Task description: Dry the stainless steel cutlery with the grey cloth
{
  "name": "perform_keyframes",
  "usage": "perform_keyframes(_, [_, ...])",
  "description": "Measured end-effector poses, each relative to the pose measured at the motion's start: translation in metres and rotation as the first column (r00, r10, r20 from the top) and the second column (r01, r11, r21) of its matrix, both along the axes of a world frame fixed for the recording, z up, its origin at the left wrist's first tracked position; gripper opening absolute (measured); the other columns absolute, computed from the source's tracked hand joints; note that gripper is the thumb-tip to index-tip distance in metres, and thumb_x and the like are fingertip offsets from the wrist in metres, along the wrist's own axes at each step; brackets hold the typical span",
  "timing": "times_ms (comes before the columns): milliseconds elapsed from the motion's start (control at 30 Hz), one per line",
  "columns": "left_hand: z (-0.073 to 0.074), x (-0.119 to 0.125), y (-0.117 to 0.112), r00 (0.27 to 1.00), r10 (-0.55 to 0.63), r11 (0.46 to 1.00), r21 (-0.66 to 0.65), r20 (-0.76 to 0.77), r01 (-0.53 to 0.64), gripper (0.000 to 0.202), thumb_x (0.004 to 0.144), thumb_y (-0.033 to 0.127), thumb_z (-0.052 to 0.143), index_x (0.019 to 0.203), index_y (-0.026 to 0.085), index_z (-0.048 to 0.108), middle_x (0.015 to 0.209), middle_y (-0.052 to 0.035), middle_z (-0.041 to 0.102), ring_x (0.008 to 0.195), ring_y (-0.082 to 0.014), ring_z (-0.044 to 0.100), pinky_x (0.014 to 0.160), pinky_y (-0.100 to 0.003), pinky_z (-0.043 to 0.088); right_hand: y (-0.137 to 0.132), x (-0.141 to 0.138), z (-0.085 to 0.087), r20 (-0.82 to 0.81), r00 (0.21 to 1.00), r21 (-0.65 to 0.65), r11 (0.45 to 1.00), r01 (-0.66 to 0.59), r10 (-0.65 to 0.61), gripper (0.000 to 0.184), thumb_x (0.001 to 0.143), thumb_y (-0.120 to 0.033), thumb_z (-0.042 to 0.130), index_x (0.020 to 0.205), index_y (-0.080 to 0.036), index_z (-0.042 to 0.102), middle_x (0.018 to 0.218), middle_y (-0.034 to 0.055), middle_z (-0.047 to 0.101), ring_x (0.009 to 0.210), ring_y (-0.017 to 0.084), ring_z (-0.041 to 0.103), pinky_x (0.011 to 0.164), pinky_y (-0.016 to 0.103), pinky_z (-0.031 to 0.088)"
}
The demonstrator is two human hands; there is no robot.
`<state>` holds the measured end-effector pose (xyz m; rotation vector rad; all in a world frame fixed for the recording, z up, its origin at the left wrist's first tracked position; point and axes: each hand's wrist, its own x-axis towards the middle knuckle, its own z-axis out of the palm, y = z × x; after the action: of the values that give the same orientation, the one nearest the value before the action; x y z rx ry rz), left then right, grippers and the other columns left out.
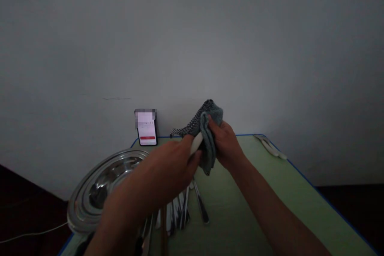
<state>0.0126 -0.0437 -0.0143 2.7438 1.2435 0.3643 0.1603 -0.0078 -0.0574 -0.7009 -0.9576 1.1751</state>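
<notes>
Over the table's far half, my left hand (181, 162) is closed around the white handle (197, 142) of a utensil whose other end is hidden in cloth. My right hand (227, 144) grips the folded grey-green cloth (217, 113), which has a black-and-white patterned side, and presses it around that utensil. Below my left hand, several metal utensils (177, 210) lie together on the green table (237, 208), with brown sticks (164, 232) that look like chopsticks beside them. My left forearm hides part of this pile.
A wide shiny steel basin (78, 192) stands at the left, partly behind my left forearm. A lit phone (147, 130) leans upright against the wall at the back. Pale-handled utensils (271, 149) lie near the far right corner by the blue edge.
</notes>
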Motion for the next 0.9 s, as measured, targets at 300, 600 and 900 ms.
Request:
perform_keyframes(300, [0.016,-0.035,0.017,0.954,-0.041,0.995,-0.073,0.296,0.066,0.030,0.082,0.042,0.050,0.107,0.025,0.051,0.070,0.0051,0.062,0.053,-0.0077,0.053,0.046,-0.016,0.038,-0.009,0.045,0.020,0.662,0.749,0.151,0.984,-0.091,-0.032,0.017,0.075,-0.032,0.060,0.082,-0.018,0.065,0.080,-0.0003,0.068,0.068,0.012,0.059,0.063,0.025,0.047])
perform_keyframes(600, [0.006,-0.029,0.024,0.957,-0.052,0.983,-0.155,0.285,0.100,0.030,0.078,0.044,0.053,0.098,0.023,0.061,0.059,0.0041,0.058,0.049,-0.0074,0.050,0.043,-0.016,0.035,-0.021,0.045,0.031,0.867,0.481,0.001,0.966,-0.259,0.128,0.018,0.072,-0.034,0.062,0.082,-0.019,0.064,0.077,-0.0005,0.067,0.067,0.013,0.060,0.059,0.024,0.047])
perform_keyframes(900, [0.008,-0.030,0.027,0.946,-0.015,0.974,-0.210,0.323,0.087,0.030,0.076,0.044,0.056,0.096,0.020,0.060,0.070,0.0022,0.061,0.059,-0.0091,0.054,0.050,-0.017,0.038,-0.025,0.042,0.025,0.913,0.409,0.132,0.949,-0.287,-0.003,0.020,0.084,-0.031,0.047,0.082,-0.017,0.061,0.075,0.0000,0.063,0.067,0.012,0.055,0.062,0.024,0.045])
